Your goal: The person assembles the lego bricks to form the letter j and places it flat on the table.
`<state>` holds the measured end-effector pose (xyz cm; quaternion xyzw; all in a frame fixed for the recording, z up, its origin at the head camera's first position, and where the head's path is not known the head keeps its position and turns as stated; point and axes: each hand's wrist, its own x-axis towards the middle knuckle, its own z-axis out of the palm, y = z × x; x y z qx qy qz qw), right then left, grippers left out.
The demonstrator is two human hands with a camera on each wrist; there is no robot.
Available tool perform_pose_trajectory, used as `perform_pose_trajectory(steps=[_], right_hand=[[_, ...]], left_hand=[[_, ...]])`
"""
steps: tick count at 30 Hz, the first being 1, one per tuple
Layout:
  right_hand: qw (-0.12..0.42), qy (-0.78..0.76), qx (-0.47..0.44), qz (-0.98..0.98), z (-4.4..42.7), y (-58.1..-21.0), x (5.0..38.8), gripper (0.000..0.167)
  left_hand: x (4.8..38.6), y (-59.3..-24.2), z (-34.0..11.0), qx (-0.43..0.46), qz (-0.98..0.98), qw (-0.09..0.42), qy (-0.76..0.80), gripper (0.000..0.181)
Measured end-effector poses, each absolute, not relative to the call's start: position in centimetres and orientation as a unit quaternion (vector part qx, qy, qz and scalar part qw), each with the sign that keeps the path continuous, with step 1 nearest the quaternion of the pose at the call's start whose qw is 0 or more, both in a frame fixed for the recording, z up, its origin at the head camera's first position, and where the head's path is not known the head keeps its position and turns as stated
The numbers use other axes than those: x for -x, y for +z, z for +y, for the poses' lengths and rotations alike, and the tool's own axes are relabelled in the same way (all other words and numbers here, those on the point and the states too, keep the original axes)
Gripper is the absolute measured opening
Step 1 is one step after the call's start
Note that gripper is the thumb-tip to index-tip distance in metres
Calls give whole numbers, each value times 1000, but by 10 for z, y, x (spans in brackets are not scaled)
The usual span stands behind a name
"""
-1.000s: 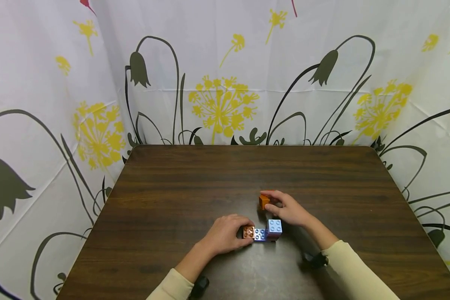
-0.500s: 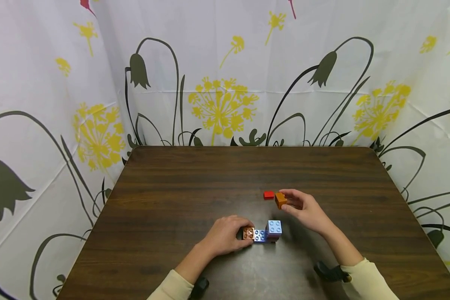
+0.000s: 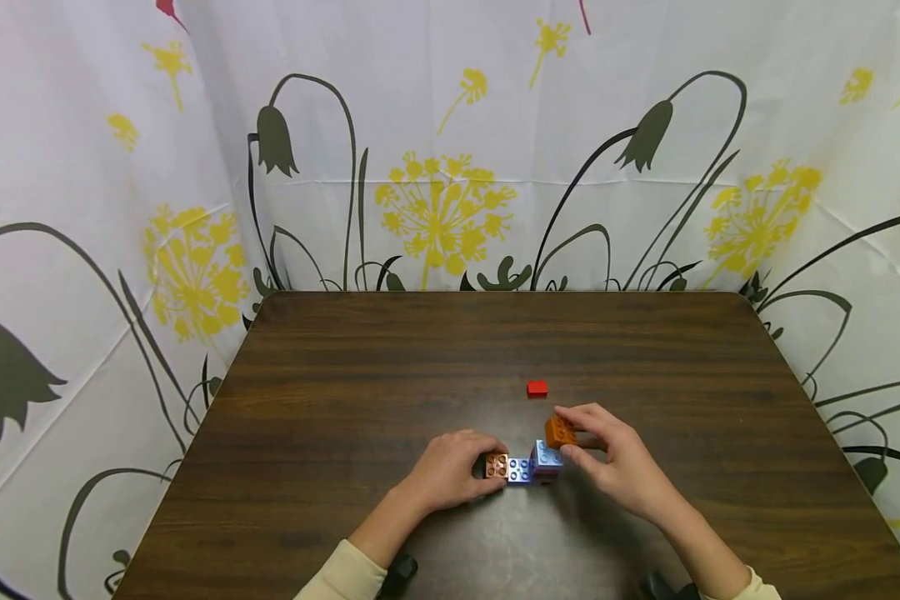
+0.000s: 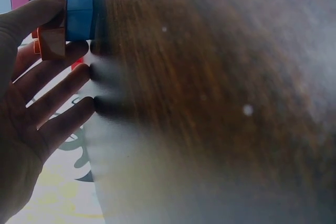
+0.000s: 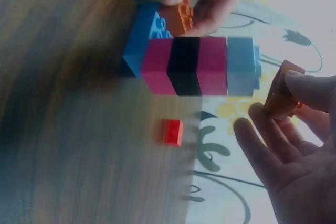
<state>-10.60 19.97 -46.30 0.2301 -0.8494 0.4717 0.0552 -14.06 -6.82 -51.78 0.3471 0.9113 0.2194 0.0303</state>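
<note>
My left hand (image 3: pixel 453 471) pinches a copper-brown toy brick (image 3: pixel 497 467) between thumb and index finger. That brick sits on one end of a longer blue brick (image 3: pixel 520 471). On the blue brick's other end rises a tower, seen side-on in the right wrist view: a magenta brick (image 5: pixel 156 66), a black brick (image 5: pixel 184 66), another magenta brick (image 5: pixel 212 66), and a light blue brick (image 5: pixel 241 66) on top. My right hand (image 3: pixel 618 462) pinches an orange brick (image 3: pixel 559 432) with thumb and fingers. In the right wrist view a gap separates it from the tower's top.
A small red brick (image 3: pixel 537 389) lies on the dark wooden table (image 3: pixel 382 358) beyond the tower. A white curtain (image 3: pixel 450 108) printed with flowers hangs behind the table and along both sides.
My right hand has carried the orange brick rightward away from the red brick, then toward me to the tower's top. The red brick came into full view. My left hand has stayed put.
</note>
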Motion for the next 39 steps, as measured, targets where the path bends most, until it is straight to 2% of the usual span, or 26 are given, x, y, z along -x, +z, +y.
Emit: perform_pose_trajectory(steps=[5,12,23,39], right_hand=[[101,431,-253,-861,192,-463,97,48],[128,374,-271,-878,190,-464,90,49],[115,337,-270,-895,189,-467,91,48],[136,315,-277,-897,189,-469,92,50]], left_hand=[[141,-518,-68,-345,910,38,227,34],[141,-518,-69,-349,908,32,231,34],[141,-520,-69,-348,908,32,232,33],[141,-518,-68,-352,908,30,227,33]])
